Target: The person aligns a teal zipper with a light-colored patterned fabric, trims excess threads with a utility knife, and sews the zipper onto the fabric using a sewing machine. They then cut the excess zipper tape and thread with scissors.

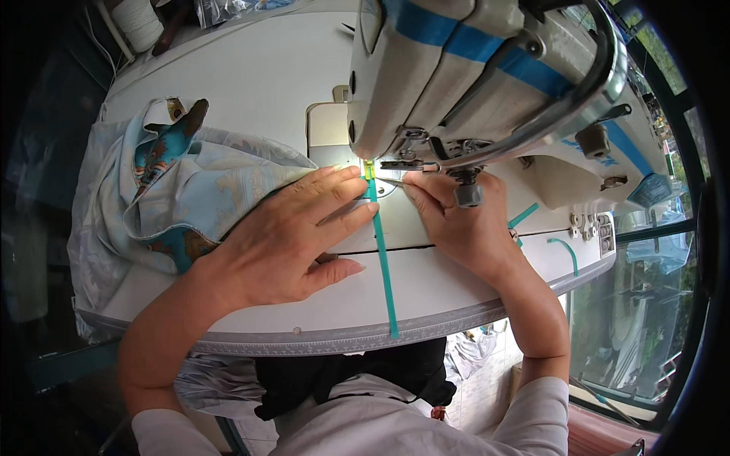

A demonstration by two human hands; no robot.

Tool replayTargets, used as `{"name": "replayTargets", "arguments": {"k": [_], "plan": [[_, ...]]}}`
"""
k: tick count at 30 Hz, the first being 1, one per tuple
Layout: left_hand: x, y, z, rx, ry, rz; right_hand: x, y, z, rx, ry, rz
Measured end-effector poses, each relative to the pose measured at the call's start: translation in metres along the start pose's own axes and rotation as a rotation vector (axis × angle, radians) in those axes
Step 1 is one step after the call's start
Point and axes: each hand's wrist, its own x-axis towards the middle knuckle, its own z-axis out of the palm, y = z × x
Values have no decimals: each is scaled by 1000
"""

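My left hand (277,232) lies flat with its fingers stretched out, over the edge of a pale patterned fabric (228,167). Its fingertips reach a narrow teal strip (385,266), which runs from under the presser foot of the sewing machine (433,83) to the table's front edge. Right of the needle area, my right hand (460,216) is closed in a pinch. A thin, pointed metal tool (391,181) sticks out from its fingers toward the strip; the rest of it is hidden in the hand. Light shines on the metal needle plate (327,137).
The fabric is bunched at the left, with teal and brown printed parts. Two short teal strip pieces (564,254) lie at the right. A ruler tape (304,342) follows the table's front edge. A white thread cone (137,24) stands at the back left.
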Motion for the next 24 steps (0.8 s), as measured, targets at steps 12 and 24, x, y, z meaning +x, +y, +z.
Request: {"name": "replayTargets", "arguments": {"k": [12, 24], "plan": [[2, -2, -2, -11, -11, 1, -7, 0, -22, 192, 48, -124], [1, 1, -2, -2, 9, -32, -39, -22, -7, 234, -16, -613]]}}
